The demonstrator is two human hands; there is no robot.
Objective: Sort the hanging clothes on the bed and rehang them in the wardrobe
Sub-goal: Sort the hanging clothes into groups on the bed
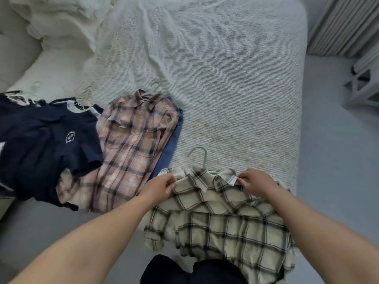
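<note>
**Cream plaid shirt held at both shoulders, near edge of bed**

The cream plaid shirt (221, 218) lies at the bed's (225, 78) near edge, at 5 o'clock in view, its lower part hanging over the side. Its teal hanger (202, 158) hook points toward 12 o'clock onto open bedspread. The stretch from 12 to 3 o'clock carries nothing up to the right mattress edge, with bare floor (338, 160) beyond.

Left hand (162, 186): fingers curled, pinching the shirt's left shoulder. Right hand (256, 182): fingers curled, pinching the collar's right side.

At 10 o'clock lies a pink plaid shirt (131, 148) on a hanger, over a blue garment (172, 144). At 9 o'clock, navy shirts (45, 140) are stacked, overlapping the pink one. Rumpled white bedding (61, 21) sits at 11 o'clock.
</note>
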